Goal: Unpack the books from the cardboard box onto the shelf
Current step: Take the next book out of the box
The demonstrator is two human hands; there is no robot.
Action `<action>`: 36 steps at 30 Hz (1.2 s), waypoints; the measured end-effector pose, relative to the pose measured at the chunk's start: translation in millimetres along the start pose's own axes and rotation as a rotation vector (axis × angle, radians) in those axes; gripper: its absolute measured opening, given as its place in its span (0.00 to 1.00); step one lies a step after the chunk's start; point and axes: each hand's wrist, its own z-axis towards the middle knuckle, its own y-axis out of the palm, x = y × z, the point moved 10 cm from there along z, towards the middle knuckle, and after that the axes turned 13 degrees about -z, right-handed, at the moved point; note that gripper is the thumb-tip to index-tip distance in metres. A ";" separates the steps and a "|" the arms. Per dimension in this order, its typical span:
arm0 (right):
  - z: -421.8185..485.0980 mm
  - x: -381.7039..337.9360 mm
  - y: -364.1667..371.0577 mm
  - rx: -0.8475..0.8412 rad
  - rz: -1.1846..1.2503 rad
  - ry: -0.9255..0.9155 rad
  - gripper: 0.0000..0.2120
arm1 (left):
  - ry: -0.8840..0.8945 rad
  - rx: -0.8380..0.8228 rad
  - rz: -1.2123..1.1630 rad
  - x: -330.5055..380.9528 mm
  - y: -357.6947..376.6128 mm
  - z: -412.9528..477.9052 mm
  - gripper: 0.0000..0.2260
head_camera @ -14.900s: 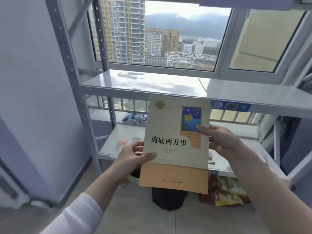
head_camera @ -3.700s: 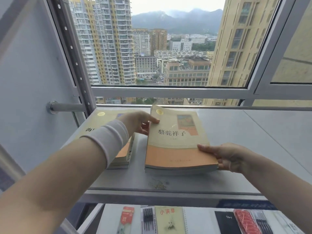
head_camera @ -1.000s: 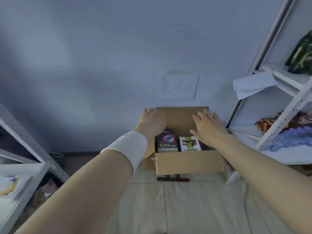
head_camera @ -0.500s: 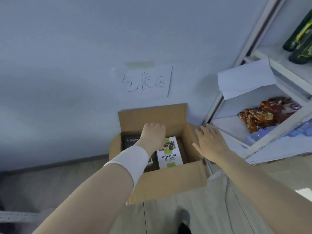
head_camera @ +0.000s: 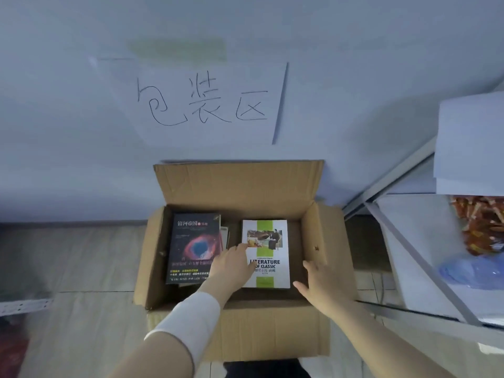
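Note:
An open cardboard box (head_camera: 237, 184) stands on the floor against the wall. Inside, a black book with a nebula cover (head_camera: 191, 241) lies on the left and a white and green book titled Literature of Classic (head_camera: 268, 257) lies on the right. My left hand (head_camera: 231, 264) is inside the box, fingers resting on the left edge of the white and green book. My right hand (head_camera: 317, 279) hovers open at that book's lower right corner, next to the box's right wall. Neither hand grips a book.
A paper sign with handwritten characters (head_camera: 201, 102) is taped to the wall above the box. A white metal shelf rack (head_camera: 414, 241) stands at the right, holding snack packets (head_camera: 482, 227), a blue bag and white paper. Another rack's edge (head_camera: 24, 305) shows at left.
The view has closed in on the box. My left hand has shifted from the black book to the white and green book's left edge. My right hand has dropped inside the box.

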 end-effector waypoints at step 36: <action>230.8 9.4 257.0 -0.574 1.381 0.326 0.16 | -0.579 -0.120 -1.199 -155.0 175.3 280.3 0.32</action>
